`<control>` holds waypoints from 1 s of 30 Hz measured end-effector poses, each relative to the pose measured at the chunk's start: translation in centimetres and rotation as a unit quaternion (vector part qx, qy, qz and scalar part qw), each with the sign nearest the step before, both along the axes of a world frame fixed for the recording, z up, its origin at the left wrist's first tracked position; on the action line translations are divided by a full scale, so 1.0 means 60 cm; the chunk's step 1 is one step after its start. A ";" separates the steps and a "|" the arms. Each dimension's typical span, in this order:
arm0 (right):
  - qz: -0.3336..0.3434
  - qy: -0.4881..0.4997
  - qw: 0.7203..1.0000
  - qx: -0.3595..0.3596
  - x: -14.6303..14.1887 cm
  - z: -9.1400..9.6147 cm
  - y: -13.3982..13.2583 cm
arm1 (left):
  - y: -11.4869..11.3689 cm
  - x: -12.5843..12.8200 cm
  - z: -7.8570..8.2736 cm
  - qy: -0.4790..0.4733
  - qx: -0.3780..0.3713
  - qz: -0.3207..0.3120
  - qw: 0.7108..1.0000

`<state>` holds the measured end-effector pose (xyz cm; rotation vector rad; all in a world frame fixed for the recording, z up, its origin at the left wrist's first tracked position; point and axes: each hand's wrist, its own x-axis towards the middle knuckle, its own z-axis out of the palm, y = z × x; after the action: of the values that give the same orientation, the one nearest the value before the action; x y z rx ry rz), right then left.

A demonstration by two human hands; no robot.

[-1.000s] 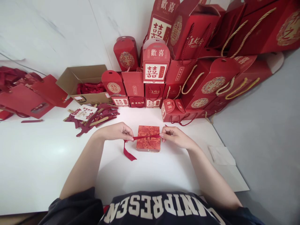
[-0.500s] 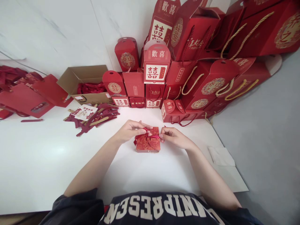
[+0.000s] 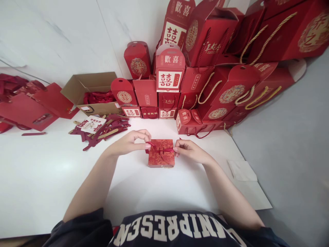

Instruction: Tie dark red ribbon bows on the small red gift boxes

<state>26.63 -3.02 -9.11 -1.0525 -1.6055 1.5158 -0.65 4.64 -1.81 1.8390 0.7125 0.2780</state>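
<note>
On the white table in front of me lies a small red patterned gift box [image 3: 161,160], with a red ribbon [image 3: 166,150] running across its top. My left hand [image 3: 136,141] is at the box's left edge, thumb and fingertips pinching one end of the ribbon. At the right edge, my right hand [image 3: 189,151] is closed on the ribbon's other end, fingers curled. The ribbon stretches between both hands and seems crossed or looped near the middle of the lid. A short twisted cord shows at the box's front edge.
Red gift boxes [image 3: 169,80] with rope handles are stacked along the back and right. An open cardboard box [image 3: 97,109] holds red material. Before it lies a pile of dark red strips [image 3: 113,128] with a printed card [image 3: 92,124]. Red bags [image 3: 33,109] stand at far left.
My left hand has moved left from over the lid to the box's left edge, drawing the ribbon end along. The right hand has hardly moved. More of the lid shows.
</note>
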 end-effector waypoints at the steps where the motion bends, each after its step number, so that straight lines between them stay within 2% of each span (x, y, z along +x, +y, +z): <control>1: 0.000 -0.001 1.000 0.000 0.000 0.000 0.000 | 0.001 -0.007 0.010 0.040 -0.015 -0.017 0.999; 4: -0.002 -0.006 1.000 0.003 0.000 0.001 -0.001 | 0.000 -0.015 0.022 0.129 -0.082 -0.059 0.987; 7: -0.007 -0.011 1.000 0.004 0.000 0.001 -0.002 | -0.005 -0.005 0.011 0.183 -0.095 -0.056 0.977; 10: -0.010 -0.013 1.000 0.004 0.000 0.000 -0.002 | -0.014 0.005 -0.004 0.214 -0.041 -0.052 0.975; 13: -0.013 -0.019 1.000 0.008 0.000 0.001 -0.003 | -0.021 0.005 -0.007 0.210 0.027 -0.048 0.976; 15: -0.015 -0.026 0.999 0.012 -0.001 0.002 -0.004 | -0.021 0.002 -0.004 0.191 0.030 -0.068 0.979; 18: -0.021 -0.031 0.999 0.017 -0.001 0.003 -0.004 | -0.014 -0.002 0.000 0.162 -0.024 -0.097 0.982; 23: -0.021 -0.024 0.999 0.010 0.004 0.005 -0.005 | 0.003 -0.008 -0.011 0.112 -0.152 -0.042 0.981; 27: -0.016 -0.046 0.998 0.027 0.007 0.008 -0.005 | 0.016 -0.016 -0.025 0.173 -0.155 -0.017 0.973; 30: -0.025 -0.069 0.997 0.039 0.008 0.008 -0.005 | 0.023 -0.024 -0.029 0.187 -0.138 -0.027 0.972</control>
<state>27.11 -3.30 -8.63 -1.1656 -1.7056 1.3620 -2.07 6.02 -3.54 1.6539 0.9065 -0.2034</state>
